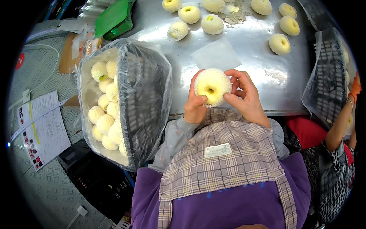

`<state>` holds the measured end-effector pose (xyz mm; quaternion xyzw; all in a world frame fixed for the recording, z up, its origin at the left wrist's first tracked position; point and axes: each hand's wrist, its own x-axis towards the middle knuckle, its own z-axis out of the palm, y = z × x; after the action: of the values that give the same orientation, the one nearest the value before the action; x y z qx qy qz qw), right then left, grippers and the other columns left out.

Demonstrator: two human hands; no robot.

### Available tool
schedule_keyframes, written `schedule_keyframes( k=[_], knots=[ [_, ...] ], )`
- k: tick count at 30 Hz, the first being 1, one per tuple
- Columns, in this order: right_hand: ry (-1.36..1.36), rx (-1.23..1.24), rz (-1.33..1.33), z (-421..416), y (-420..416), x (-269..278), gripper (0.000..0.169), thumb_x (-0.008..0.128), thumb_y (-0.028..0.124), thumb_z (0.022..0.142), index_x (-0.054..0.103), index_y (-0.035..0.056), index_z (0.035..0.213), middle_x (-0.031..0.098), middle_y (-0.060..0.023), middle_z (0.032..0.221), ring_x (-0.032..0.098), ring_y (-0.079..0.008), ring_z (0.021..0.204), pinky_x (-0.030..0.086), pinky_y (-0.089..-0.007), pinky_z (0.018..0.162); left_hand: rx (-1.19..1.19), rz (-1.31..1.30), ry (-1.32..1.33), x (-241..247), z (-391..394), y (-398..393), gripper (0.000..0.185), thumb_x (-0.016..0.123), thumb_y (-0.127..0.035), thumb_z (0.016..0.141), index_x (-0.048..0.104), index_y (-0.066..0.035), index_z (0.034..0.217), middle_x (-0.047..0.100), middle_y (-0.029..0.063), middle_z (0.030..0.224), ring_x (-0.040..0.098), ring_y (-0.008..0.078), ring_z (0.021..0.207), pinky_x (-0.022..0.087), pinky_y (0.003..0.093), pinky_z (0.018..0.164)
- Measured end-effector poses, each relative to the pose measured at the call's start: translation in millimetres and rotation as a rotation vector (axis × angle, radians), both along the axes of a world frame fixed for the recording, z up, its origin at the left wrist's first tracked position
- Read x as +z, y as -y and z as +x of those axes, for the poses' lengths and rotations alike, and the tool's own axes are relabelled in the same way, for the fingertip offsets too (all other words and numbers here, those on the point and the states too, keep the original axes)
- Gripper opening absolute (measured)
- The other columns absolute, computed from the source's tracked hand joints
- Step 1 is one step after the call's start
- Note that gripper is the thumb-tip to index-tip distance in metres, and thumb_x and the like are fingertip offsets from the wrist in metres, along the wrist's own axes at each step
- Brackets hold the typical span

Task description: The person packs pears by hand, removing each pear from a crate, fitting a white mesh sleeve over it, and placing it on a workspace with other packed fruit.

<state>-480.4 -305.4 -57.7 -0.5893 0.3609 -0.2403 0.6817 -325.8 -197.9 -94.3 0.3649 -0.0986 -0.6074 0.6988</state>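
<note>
A yellow apple (pixel 210 89) in a white foam net sleeve is held over the near edge of a metal table (pixel 183 74). My left hand (pixel 195 101) grips it from the left, thumb on the lower rim of the net. From the right, my right hand (pixel 246 96) touches the sleeve with thumb and fingertips. The apple's hollow end faces up through the opening of the net. Just beyond my hands, a sheet of thin white paper (pixel 216 54) lies flat on the table.
Several netted apples (pixel 212 24) sit at the table's far side. At left stands a plastic-lined crate (pixel 145 94) of netted apples, near a green device (pixel 114 20). On the right, another lined crate (pixel 324 74) stands beside a co-worker's arm (pixel 341 120) and orange-gloved hand (pixel 355 87).
</note>
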Motion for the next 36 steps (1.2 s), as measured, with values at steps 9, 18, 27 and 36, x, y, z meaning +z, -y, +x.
schedule_keyframes(
  k=[9, 18, 27, 36],
  knots=[
    [0.001, 0.039, -0.084, 6.9, -11.9, 1.7, 0.057, 0.076, 0.009, 0.073, 0.059, 0.0056, 0.127, 0.046, -0.0036, 0.101, 0.05, -0.0104, 0.079, 0.052, -0.0257, 0.071, 0.01, 0.035, 0.032, 2.6, 3.1, -13.8, 0.09, 0.062, -0.016, 0.071, 0.027, -0.008, 0.153, 0.046, 0.0145, 0.143, 0.046, 0.03, 0.136, 0.039, 0.044, 0.115],
    [-0.104, 0.125, -0.245, 11.0, -24.8, 7.9, 0.063, 0.083, 0.015, 0.07, 0.058, 0.0062, 0.127, 0.048, -0.0045, 0.099, 0.05, -0.0121, 0.075, 0.051, -0.0258, 0.069, 0.008, 0.142, -0.151, -22.0, 8.2, -25.1, 0.072, 0.057, -0.013, 0.08, 0.035, -0.008, 0.148, 0.05, 0.0132, 0.138, 0.051, 0.0273, 0.129, 0.046, 0.0422, 0.108],
    [-0.308, 0.023, -0.228, 16.8, -19.6, -6.9, 0.055, 0.08, 0.027, 0.077, 0.058, 0.0054, 0.123, 0.05, -0.0049, 0.098, 0.053, -0.0139, 0.076, 0.049, -0.028, 0.065, -0.016, 0.277, 0.032, -16.4, -8.6, -21.6, 0.056, 0.049, -0.043, 0.102, 0.034, -0.014, 0.148, 0.05, 0.01, 0.137, 0.052, 0.0253, 0.127, 0.05, 0.0431, 0.101],
    [-0.163, -0.006, -0.01, 9.4, -19.6, -26.2, 0.043, 0.072, 0.022, 0.086, 0.057, 0.0037, 0.122, 0.048, -0.0023, 0.097, 0.047, -0.0107, 0.078, 0.047, -0.0257, 0.068, -0.027, 0.375, 0.109, -1.6, -6.7, -18.5, 0.066, 0.028, -0.057, 0.107, 0.04, -0.006, 0.147, 0.052, 0.0129, 0.142, 0.056, 0.026, 0.128, 0.051, 0.0432, 0.103]
  ],
)
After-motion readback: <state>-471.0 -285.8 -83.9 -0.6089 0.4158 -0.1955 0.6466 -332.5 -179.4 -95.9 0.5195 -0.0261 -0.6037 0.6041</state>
